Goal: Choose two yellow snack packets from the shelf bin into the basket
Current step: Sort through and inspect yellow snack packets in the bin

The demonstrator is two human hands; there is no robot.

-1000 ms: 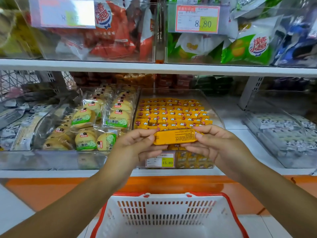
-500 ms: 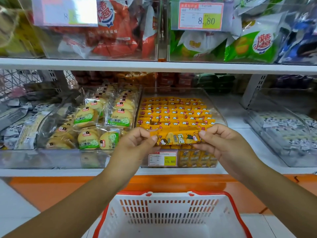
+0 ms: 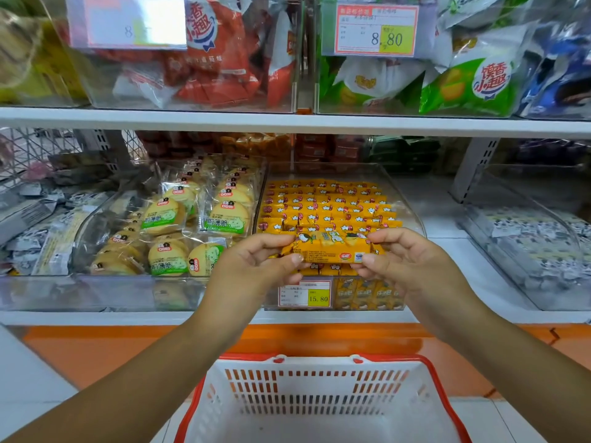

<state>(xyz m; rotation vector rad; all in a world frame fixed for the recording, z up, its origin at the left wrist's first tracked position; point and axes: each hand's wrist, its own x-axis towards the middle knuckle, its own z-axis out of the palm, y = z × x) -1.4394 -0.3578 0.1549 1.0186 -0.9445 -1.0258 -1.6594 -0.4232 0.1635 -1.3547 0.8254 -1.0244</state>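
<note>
While our left hand (image 3: 252, 270) and right hand (image 3: 412, 270) pinch one yellow packet (image 3: 332, 249), the basket (image 3: 319, 388) lies at six o'clock.

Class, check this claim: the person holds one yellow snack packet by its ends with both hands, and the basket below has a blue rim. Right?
No: the head view shows the basket has a red rim, not blue. The left hand and right hand do pinch the yellow snack packet by its ends.
</note>
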